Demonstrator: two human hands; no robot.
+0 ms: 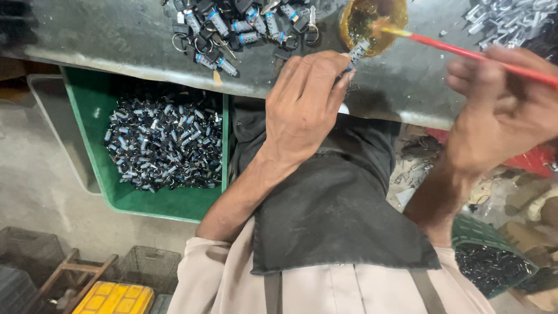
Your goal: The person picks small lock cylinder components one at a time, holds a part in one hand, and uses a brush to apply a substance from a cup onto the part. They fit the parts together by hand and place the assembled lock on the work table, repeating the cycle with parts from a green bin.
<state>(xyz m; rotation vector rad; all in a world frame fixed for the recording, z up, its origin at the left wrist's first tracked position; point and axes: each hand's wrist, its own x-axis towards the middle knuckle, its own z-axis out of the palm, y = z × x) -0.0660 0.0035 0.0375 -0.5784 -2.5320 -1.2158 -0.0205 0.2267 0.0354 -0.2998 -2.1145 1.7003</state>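
Over the grey bench (116, 40), the left hand (302, 104) pinches a small lock cylinder (358, 51) at its fingertips. The right hand (505, 104) grips a red brush (465, 53), bristles seemingly touching the cylinder's far end.

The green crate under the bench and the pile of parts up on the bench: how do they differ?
The green crate sits low beneath the bench and holds a dense heap of parts; the bench pile is smaller and spread loose on the grey top. Crate parts are contained; bench ones scatter. Both look like small dark cylinders with blue bands.

Probably a small workshop: a worn metal counter (133, 40) strewn with lock cylinders (232, 26), and a green crate (87, 116) of them below its front edge.
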